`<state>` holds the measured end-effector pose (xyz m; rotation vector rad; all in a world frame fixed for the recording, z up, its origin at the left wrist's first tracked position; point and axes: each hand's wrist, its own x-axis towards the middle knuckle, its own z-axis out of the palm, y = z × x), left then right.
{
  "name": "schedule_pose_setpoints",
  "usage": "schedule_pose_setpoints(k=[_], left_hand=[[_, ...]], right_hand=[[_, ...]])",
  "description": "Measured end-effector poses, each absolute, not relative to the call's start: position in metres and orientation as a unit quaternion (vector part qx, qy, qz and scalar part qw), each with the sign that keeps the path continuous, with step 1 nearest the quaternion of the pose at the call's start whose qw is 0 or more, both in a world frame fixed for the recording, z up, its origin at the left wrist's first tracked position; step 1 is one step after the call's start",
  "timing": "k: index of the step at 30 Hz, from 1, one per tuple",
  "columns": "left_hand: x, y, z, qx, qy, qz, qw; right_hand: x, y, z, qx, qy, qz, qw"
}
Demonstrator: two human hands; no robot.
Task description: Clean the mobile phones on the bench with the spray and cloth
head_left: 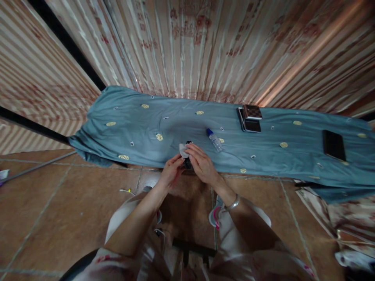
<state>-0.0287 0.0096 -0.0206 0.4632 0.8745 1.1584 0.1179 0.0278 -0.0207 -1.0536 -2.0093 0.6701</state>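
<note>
Hands meet at frame centre: left hand grips a small black object upright, right hand presses a white wipe on it.

Dim warm light, strong fisheye bend at edges, soft blur on curtains.

Left hand and right hand hold a small black object with white cloth.

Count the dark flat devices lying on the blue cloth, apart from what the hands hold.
2: a stacked dark device behind the small bottle, and a black one far right. The stack may hide more.
</note>
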Motion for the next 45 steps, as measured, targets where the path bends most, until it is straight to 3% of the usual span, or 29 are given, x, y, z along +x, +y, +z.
schedule_pose_setpoints(k=[26,36,45], left_hand=[[-0.031,0.008,-0.014,0.2,0.381,0.48,0.764],[-0.033,0.013,-0.016,0.202,0.376,0.498,0.755],[-0.028,0.02,-0.019,0.233,0.372,0.556,0.706]], right_hand=[[0.127,0.047,-0.034,-0.514,-0.669,0.325,0.427],[0.124,0.051,-0.051,-0.512,-0.549,0.45,0.483],[0.113,0.043,-0.055,-0.49,-0.512,0.513,0.485]])
